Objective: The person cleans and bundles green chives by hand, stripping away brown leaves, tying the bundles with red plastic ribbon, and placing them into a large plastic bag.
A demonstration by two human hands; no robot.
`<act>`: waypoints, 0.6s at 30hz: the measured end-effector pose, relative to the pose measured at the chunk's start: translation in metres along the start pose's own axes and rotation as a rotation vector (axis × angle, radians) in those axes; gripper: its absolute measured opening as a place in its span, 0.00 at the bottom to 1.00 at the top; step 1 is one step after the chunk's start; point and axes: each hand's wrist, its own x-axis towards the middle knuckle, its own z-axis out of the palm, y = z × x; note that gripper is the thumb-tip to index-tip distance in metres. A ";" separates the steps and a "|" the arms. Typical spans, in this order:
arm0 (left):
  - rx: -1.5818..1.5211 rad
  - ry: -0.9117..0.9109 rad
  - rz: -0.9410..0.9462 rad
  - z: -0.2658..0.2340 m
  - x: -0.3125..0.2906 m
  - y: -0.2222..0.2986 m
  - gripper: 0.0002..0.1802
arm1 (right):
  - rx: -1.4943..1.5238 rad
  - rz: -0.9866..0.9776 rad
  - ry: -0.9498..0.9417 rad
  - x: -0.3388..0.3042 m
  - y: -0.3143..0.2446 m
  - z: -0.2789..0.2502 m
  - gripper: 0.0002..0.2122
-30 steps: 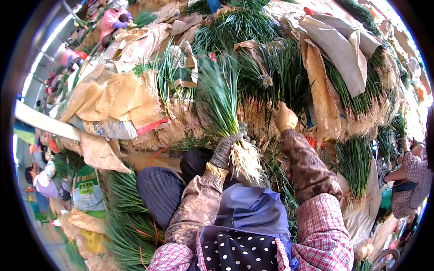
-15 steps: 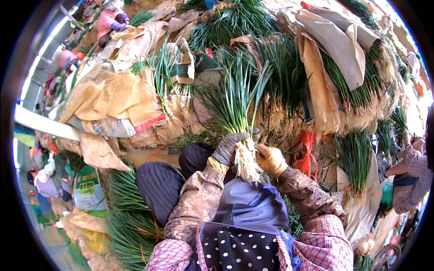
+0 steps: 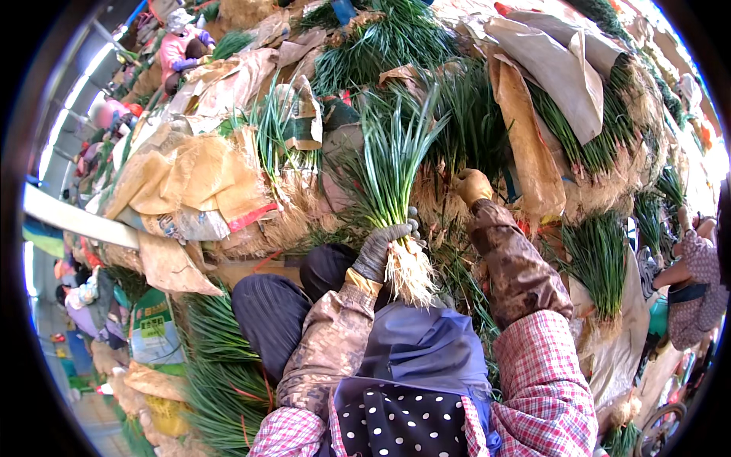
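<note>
Head view shows the left hand [image 3: 383, 247] in a grey glove, its fingers [image 3: 402, 231] clenched around a bunch of green onions [image 3: 388, 171] just above the pale roots [image 3: 411, 274]. The roots hang down toward six o'clock over a blue apron [image 3: 415, 350], while the green blades fan upward toward twelve o'clock. The bunch sits near the middle of the picture, upright and slightly tilted.

At about two o'clock from that hand, the right hand [image 3: 472, 185] wears a tan glove and reaches into the heap of green onions [image 3: 464, 122] beyond; its fingers are buried among the stalks, so I cannot tell whether they are closed on anything. The two hands are apart, with loose stalks between them.

Further out, camouflage sleeve covers [image 3: 518, 266] run down to plaid cuffs at six o'clock. Brown paper sacks [image 3: 190, 175] lie at ten o'clock, a grey-brown tarp [image 3: 556, 68] at one o'clock, and another tied bundle [image 3: 598, 259] stands at three o'clock. More cut greens [image 3: 213, 365] lie at eight o'clock beside a dark trouser knee [image 3: 266, 312]. Another person's sleeve [image 3: 700, 263] shows at the right rim.
</note>
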 end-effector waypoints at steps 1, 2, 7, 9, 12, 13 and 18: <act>-0.004 -0.013 0.024 0.000 0.002 0.000 0.23 | 0.097 0.021 -0.011 -0.001 0.000 0.001 0.11; -0.009 -0.027 0.047 0.001 0.005 0.001 0.22 | 0.193 0.043 -0.021 -0.006 0.002 0.003 0.11; -0.094 -0.096 0.095 0.000 0.000 0.003 0.22 | 0.305 0.050 0.045 -0.036 -0.009 0.006 0.12; -0.113 -0.122 0.142 0.008 -0.003 0.004 0.24 | 0.024 0.012 0.083 -0.025 -0.014 0.001 0.16; -0.092 -0.112 0.183 0.019 0.000 0.006 0.25 | -0.390 0.102 -0.211 -0.001 -0.023 -0.004 0.20; -0.089 -0.113 0.181 0.017 0.000 0.006 0.25 | -0.370 0.067 -0.154 -0.001 -0.023 -0.003 0.20; -0.136 -0.121 0.166 0.001 0.000 0.005 0.25 | -0.313 -0.050 0.059 -0.010 0.001 0.007 0.16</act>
